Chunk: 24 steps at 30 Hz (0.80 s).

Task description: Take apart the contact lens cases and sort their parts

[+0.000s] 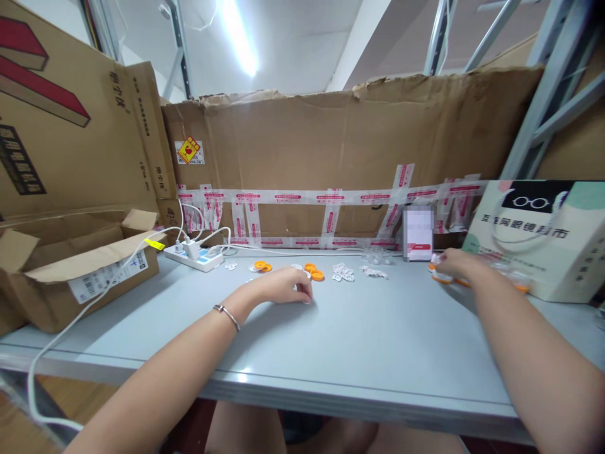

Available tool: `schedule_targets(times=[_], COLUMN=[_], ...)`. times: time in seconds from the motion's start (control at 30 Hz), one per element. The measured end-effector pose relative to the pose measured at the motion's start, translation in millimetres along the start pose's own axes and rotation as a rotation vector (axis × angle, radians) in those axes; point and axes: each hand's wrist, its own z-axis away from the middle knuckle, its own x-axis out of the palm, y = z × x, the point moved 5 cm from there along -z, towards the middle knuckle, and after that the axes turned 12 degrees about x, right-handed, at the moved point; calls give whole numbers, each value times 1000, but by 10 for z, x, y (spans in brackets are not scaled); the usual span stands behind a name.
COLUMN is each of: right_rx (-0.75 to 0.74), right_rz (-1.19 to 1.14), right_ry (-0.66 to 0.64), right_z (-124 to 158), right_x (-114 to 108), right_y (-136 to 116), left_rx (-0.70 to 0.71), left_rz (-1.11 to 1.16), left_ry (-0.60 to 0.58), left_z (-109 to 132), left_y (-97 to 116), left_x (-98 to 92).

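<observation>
While orange rings lie flat, faces up, left hand curled, right hand lowered, both grasps unclear

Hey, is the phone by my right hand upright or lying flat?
Upright: the phone stands on its short edge, screen facing the camera.

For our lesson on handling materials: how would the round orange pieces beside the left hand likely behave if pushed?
The round orange pieces are probably stiff, as their rims look evenly round. They look small and shallow, so likely light. Lying low on the smooth-looking tabletop, they would likely slide rather than tip.
</observation>
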Motion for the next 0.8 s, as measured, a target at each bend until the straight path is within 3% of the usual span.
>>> schedule_targets(times=[0.17,0.37,0.43,0.5,0.67,0.8], right_rx=[-5,-128,-185,-245,-384,-509], right_rz=[50,-14,-44,-77,-135,-111], right_ry=[-276,-468,-550,-634,-834,-923], right_z=[170,382,446,527,813,1081], right_x=[13,101,173,227,208,115], right_y=[-67,-226,-306,-392,-578,-727], left_rx=[-157,-543,-730,-820,-934,-994], left_rz=[-221,-430,-446,-425,-381,-381], left_ry=[191,303,214,133,1,-33], left_z=[190,764,956,1083,1233,1277], left_y=[-206,-678,-842,-970,-1207,-1284], left_x=[-396,-912,-947,-921,-783,-732])
